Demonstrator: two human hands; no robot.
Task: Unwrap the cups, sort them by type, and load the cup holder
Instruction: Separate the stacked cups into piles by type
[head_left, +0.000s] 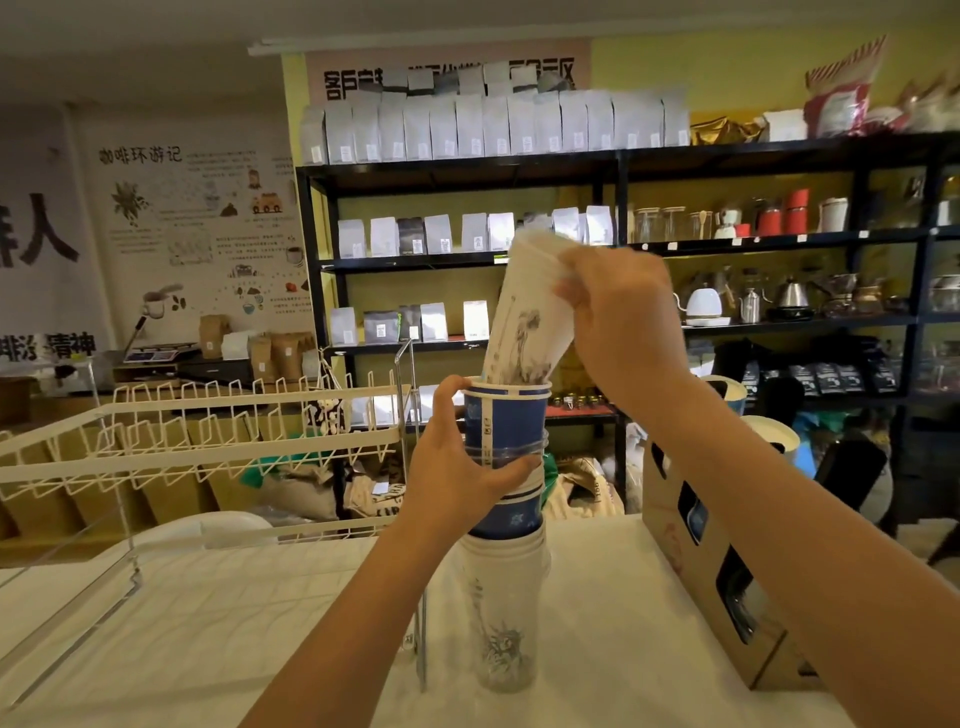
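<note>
White cups (527, 317) tilted in right hand (618, 317), base inside blue cups (506, 415) gripped by left hand (462, 467). Stack mixed; sorting seems unfinished.

Readable only on the white illustrated wall poster (192, 218): heading "咖啡环游记"; large black "人" on the pale banner (36, 234) beside it.

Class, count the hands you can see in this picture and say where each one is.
2. The left hand grips the blue cups in the stack on the table. The right hand holds a tilted white cup at the stack's top. None appear hidden.
</note>
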